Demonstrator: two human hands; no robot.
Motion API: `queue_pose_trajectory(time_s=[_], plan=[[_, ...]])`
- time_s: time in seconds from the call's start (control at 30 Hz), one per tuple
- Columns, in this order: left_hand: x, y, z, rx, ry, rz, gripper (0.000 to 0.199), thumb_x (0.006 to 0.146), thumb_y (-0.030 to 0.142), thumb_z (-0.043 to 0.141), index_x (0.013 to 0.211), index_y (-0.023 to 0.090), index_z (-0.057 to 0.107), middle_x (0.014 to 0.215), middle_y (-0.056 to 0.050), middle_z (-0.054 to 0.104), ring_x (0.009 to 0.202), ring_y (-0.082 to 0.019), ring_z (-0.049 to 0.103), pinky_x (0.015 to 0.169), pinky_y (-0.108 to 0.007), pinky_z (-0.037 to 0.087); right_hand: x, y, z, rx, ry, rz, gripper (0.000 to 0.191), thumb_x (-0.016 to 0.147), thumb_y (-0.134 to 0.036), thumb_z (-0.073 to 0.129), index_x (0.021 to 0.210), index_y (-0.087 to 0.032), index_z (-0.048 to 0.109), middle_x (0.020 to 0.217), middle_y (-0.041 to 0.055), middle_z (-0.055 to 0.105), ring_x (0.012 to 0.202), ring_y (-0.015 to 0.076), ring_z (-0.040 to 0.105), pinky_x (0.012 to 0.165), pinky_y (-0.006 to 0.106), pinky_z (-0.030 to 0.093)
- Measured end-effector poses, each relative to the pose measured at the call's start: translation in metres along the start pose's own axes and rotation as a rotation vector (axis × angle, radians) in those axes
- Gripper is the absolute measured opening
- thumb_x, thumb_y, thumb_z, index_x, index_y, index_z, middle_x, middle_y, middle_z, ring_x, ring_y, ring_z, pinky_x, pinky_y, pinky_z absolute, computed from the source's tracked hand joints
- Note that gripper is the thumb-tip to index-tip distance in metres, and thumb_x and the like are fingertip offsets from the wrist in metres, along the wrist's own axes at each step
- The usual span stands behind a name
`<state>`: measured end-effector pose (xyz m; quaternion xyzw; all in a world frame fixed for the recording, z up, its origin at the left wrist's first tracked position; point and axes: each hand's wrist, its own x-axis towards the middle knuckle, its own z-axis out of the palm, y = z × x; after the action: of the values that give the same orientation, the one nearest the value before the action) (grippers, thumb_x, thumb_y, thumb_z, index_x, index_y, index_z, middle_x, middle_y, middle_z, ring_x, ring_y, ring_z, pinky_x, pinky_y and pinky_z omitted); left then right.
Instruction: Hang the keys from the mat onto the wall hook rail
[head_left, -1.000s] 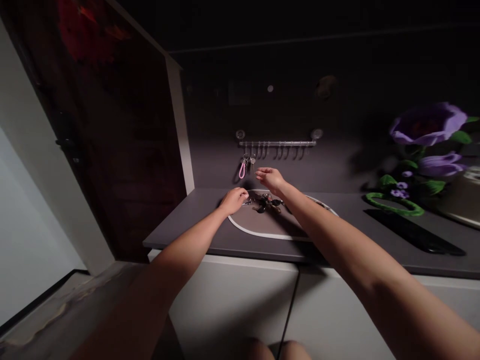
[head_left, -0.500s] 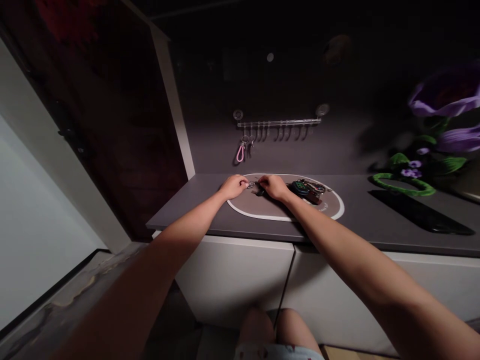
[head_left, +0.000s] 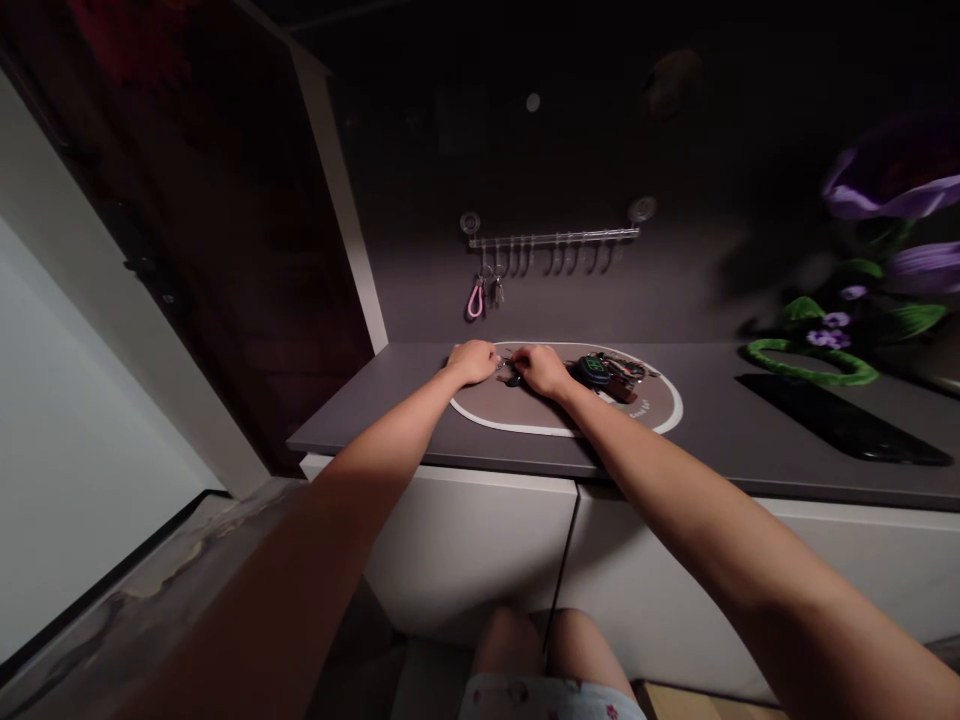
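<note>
My left hand [head_left: 472, 362] and my right hand [head_left: 541, 371] meet over the far left part of an oval grey mat [head_left: 487, 415] with a white rim. Between my fingertips is a small metal key ring [head_left: 504, 362], which both hands seem to pinch, and a small dark piece [head_left: 514, 380] hangs below it. Just right of my right hand lies a bunch of keys with a dark fob [head_left: 600, 372] on the mat, not touching that hand.
A wall-mounted rail of hooks [head_left: 553, 238] holds a pink strap keychain [head_left: 475, 300] and small keys [head_left: 496, 292]. The dark counter [head_left: 360, 425] ends at a left edge beside a dark wood door [head_left: 225, 250]. A black slab [head_left: 840, 420], green loop [head_left: 810, 372] and purple flowers [head_left: 862, 200] stand right.
My right hand has come down from above the mat to meet my left hand at the key ring. The view has tilted downward, and the bunch of keys now shows at the right of my hands.
</note>
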<state>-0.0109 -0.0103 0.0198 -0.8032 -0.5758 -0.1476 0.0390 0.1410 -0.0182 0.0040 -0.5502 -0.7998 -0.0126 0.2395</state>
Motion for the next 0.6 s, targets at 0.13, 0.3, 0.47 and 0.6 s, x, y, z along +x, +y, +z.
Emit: queue_pose_trajectory(time_s=[0.13,0.3,0.47,0.6], plan=[[-0.0072,0.0001,0.0026,0.050,0.057,0.070,0.024,0.081,0.028,0.041,0.088,0.022,0.063,0.099,-0.006,0.065,0.091,-0.019,0.058,0.081,-0.033,0.039,0.0011,-0.0004,0.0002,0.014,-0.007,0.011,0.027,0.077,-0.015,0.048,0.096,-0.015,0.067,0.098,0.0086,0.067,0.091,0.0181,0.060,0.078,0.022,0.040],[-0.0112,-0.0017,0.0016,0.150,0.097,0.225,0.025,0.084,0.028,0.039,0.087,0.018,0.063,0.097,-0.008,0.063,0.093,-0.019,0.056,0.084,-0.034,0.036,0.0017,-0.0013,-0.0020,0.026,-0.027,0.038,0.025,0.077,-0.017,0.049,0.095,-0.015,0.066,0.095,0.0085,0.067,0.087,0.0168,0.060,0.076,0.021,0.040],[-0.0103,-0.0045,0.0009,0.079,0.130,0.273,0.025,0.085,0.028,0.038,0.088,0.018,0.061,0.094,-0.008,0.063,0.092,-0.019,0.055,0.082,-0.030,0.036,0.0010,-0.0018,-0.0050,0.095,-0.043,0.055,0.022,0.077,-0.021,0.052,0.092,-0.015,0.066,0.092,0.0073,0.068,0.085,0.0159,0.060,0.075,0.021,0.040],[-0.0105,-0.0066,0.0011,-0.057,0.183,0.263,0.024,0.085,0.027,0.038,0.088,0.018,0.060,0.092,-0.008,0.063,0.088,-0.019,0.056,0.079,-0.029,0.038,0.0007,-0.0011,-0.0067,0.252,0.007,0.099,0.018,0.075,-0.022,0.054,0.086,-0.015,0.066,0.085,0.0050,0.068,0.079,0.0141,0.059,0.074,0.022,0.041]])
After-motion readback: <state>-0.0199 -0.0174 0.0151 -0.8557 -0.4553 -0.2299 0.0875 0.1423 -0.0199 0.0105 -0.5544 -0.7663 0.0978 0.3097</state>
